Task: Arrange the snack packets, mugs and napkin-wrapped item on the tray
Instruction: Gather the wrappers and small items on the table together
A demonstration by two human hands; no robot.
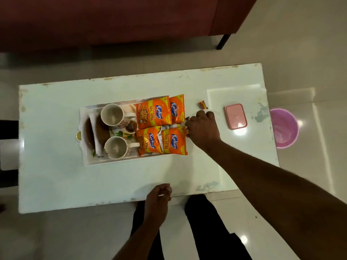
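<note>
A white tray (112,162) sits mid-table. Four orange snack packets lie flat in its right half, two at the back (153,114) and two at the front (174,140). Left of them stand two empty white mugs, one behind (112,115) and one in front (115,150). A napkin-wrapped brown item (93,134) fills the tray's left end. My right hand (202,126) covers the tray's right end, fingers bent down against the packets' right edges; what it grips is hidden. My left hand (159,196) hangs loosely curled and holding nothing over the table's front edge.
A small sweet wrapper (203,105) and a pink lidded box (236,116) lie on the white table (56,175) right of the tray. A pink bucket (284,128) stands on the floor beyond the right edge. A red sofa (112,21) runs behind.
</note>
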